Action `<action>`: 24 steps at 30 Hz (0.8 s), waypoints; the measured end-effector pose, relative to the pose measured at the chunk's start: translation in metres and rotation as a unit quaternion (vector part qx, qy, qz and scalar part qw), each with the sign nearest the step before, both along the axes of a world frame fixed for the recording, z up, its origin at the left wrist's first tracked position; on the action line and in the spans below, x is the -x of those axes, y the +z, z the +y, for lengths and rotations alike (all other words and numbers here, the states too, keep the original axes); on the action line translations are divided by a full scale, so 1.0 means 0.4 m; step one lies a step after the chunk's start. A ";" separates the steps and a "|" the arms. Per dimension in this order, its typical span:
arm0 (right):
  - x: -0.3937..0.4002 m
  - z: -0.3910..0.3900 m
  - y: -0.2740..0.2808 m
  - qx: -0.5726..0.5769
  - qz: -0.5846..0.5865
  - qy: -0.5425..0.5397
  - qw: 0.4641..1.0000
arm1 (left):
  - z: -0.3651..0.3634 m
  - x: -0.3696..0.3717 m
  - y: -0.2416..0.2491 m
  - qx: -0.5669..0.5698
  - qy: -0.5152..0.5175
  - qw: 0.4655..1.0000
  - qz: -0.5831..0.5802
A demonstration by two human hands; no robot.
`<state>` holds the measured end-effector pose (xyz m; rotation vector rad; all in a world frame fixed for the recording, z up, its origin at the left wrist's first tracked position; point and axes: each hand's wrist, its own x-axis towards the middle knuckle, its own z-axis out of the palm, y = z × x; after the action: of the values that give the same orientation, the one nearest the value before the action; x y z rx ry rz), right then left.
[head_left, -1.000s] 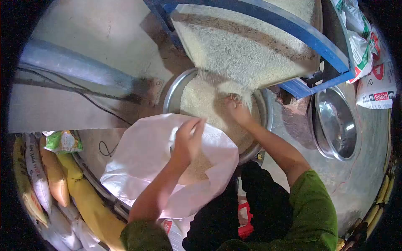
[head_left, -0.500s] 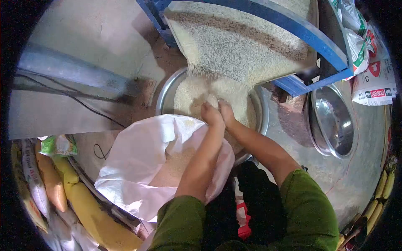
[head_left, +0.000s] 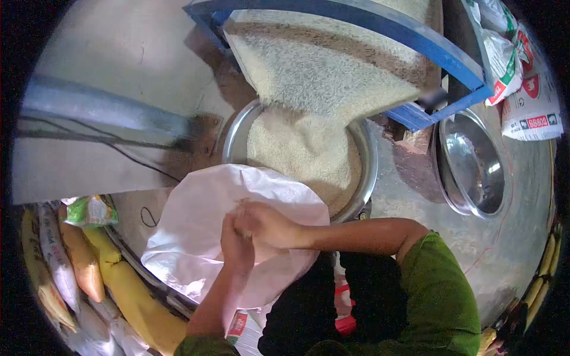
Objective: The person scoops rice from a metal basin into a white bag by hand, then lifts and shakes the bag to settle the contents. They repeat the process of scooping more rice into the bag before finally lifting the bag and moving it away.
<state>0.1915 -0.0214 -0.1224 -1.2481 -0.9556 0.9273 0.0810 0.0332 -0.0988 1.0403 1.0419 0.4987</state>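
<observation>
My left hand [head_left: 236, 238] and my right hand [head_left: 267, 225] are pressed together, cupped, over the mouth of a white sack [head_left: 184, 207]. Some pale rice grains seem to be at their top edge; motion blur and the fingers hide most of what they hold. Behind the sack sits a wide metal basin [head_left: 373, 172] with a heap of rice [head_left: 303, 142] in it. Above the basin slopes a chute [head_left: 314, 65] in a blue frame, covered with rice that runs down into the basin. The hands and forearms cover much of the sack's inside.
Nested metal basins [head_left: 472, 163] stand on the floor at the right, near printed bags [head_left: 531, 107]. A metal beam [head_left: 107, 110] and a black cable [head_left: 130, 155] lie at the left. Filled sacks [head_left: 127, 285] line the lower left. My legs [head_left: 374, 296] are below the basin.
Both hands have moved together from the rice in the basin, left and toward me, to above the white sack. A dent shows in the rice heap where they were.
</observation>
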 end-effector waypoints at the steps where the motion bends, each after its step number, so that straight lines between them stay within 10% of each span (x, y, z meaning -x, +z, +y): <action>1: -0.005 -0.006 0.003 0.008 -0.202 0.092 0.975 | 0.001 0.015 0.025 0.115 0.056 0.988 0.082; 3: -0.031 -0.010 -0.031 -0.080 -0.277 0.077 0.954 | 0.006 0.016 0.046 0.225 0.106 0.954 0.166; 8: -0.293 -0.063 -0.074 0.169 -0.242 -0.129 0.947 | 0.036 -0.082 0.050 0.105 -0.050 0.993 0.002; 10: -0.398 -0.095 -0.176 0.390 -0.259 -0.077 0.880 | 0.051 -0.194 0.064 -0.342 -0.384 0.837 0.186; 12: -0.454 -0.130 -0.386 0.290 -0.359 -0.157 0.873 | 0.014 -0.314 -0.018 0.064 -0.120 0.990 -0.030; 14: -0.446 -0.135 -0.445 0.181 -0.451 -0.230 0.843 | 0.031 -0.395 -0.247 -0.185 -0.148 0.957 0.168; 17: -0.386 -0.090 -0.436 0.280 -0.435 -0.197 0.833 | 0.017 -0.454 -0.420 -0.235 -0.120 0.883 0.389; 19: -0.377 -0.066 -0.425 0.306 -0.232 -0.069 0.921 | -0.017 -0.447 -0.579 -0.291 -0.021 0.854 0.431; 21: -0.338 -0.054 -0.443 0.172 -0.339 -0.132 0.916 | -0.040 -0.439 -0.409 -0.259 -0.109 0.868 0.408; 23: -0.306 -0.014 -0.409 0.137 0.154 -0.146 0.968 | -0.049 -0.452 -0.386 0.031 0.100 0.986 0.126; 24: -0.289 -0.008 -0.390 0.139 0.154 -0.148 0.967 | -0.038 -0.438 -0.457 0.023 0.098 0.988 0.121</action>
<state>0.3072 -0.0246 -0.2784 -1.3860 -0.3877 1.0021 0.2561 0.0181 -0.2815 0.9782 1.3740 0.5119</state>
